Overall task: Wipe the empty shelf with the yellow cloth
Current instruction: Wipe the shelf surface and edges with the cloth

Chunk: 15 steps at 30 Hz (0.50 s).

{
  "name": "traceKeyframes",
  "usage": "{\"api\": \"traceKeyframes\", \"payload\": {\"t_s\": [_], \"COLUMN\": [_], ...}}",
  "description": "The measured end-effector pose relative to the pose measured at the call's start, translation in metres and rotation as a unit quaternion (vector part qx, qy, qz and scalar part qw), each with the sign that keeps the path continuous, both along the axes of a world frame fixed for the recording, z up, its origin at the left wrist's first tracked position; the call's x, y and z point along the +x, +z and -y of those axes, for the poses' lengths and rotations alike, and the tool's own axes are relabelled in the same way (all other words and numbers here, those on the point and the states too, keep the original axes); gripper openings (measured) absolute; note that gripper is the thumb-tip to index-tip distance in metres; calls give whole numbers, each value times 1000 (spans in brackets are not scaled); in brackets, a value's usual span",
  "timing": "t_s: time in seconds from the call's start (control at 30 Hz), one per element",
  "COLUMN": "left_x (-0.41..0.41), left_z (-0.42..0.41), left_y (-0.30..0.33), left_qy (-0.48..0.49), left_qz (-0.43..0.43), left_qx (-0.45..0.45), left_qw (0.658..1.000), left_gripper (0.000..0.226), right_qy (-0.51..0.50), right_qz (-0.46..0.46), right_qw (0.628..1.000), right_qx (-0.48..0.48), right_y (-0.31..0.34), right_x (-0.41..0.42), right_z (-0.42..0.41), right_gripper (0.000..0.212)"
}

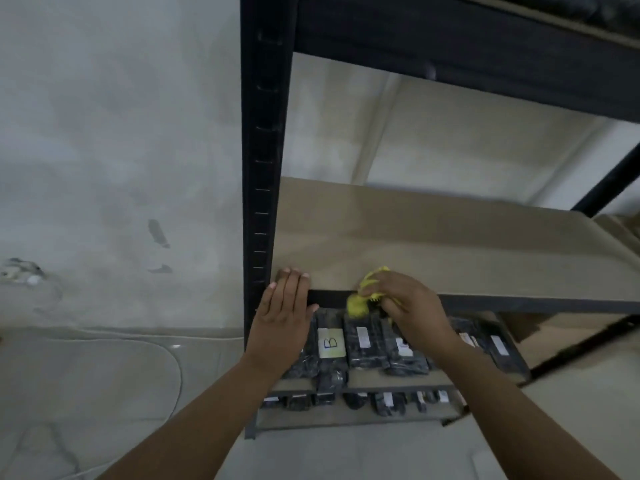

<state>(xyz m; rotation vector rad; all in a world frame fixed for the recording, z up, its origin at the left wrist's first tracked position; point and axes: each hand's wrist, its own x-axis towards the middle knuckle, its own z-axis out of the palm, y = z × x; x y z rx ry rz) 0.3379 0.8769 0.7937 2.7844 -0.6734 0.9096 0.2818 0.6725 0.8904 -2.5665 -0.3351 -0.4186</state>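
Observation:
The empty shelf (433, 244) is a bare brown board in a black metal rack, at chest height in front of me. My right hand (401, 303) is closed on the crumpled yellow cloth (358, 301) and presses it against the shelf's black front edge, left of the middle. Part of the cloth sticks up over the board and part hangs below the edge. My left hand (284, 313) lies flat with fingers together on the shelf's front left corner, beside the black upright post (263, 168). It holds nothing.
On the shelf below lie several black wrapped packages (367, 344), one with a label marked B (331, 342). More packages sit on the lowest shelf (381, 401). A dark upper shelf (467, 46) hangs overhead. A stained wall (121, 150) and a white cable (166, 351) are at the left.

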Motion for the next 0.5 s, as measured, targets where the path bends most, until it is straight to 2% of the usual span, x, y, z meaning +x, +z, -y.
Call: {"api": "traceKeyframes", "payload": {"t_s": [0.1, 0.17, 0.23, 0.3, 0.37, 0.43, 0.5], "left_x": [-11, -10, 1, 16, 26, 31, 35], "left_z": [7, 16, 22, 24, 24, 25, 26], "left_y": [19, 40, 63, 77, 79, 77, 76], "left_qy": [-48, -82, -57, -10, 16, 30, 35], "left_qz": [-50, -70, -113, -179, -233, -271, -293], "left_qx": [-70, -105, -96, -47, -4, 14, 31], "left_qw": [995, 989, 987, 983, 972, 962, 955], "left_gripper": [38, 33, 40, 55, 64, 70, 77], "right_qy": [-25, -104, -176, -137, -29, 42, 79], "right_qz": [-41, -67, -58, -58, -93, -113, -120], "right_qw": [993, 978, 969, 982, 995, 981, 972], "right_qx": [105, 166, 162, 120, -7, -149, -187], "right_y": [7, 12, 19, 23, 15, 4, 0], "right_x": [-11, 8, 38, 67, 92, 113, 134], "right_z": [7, 12, 14, 7, -2, -7, -10], "right_gripper": [40, 37, 26, 31, 39, 42, 43]}}
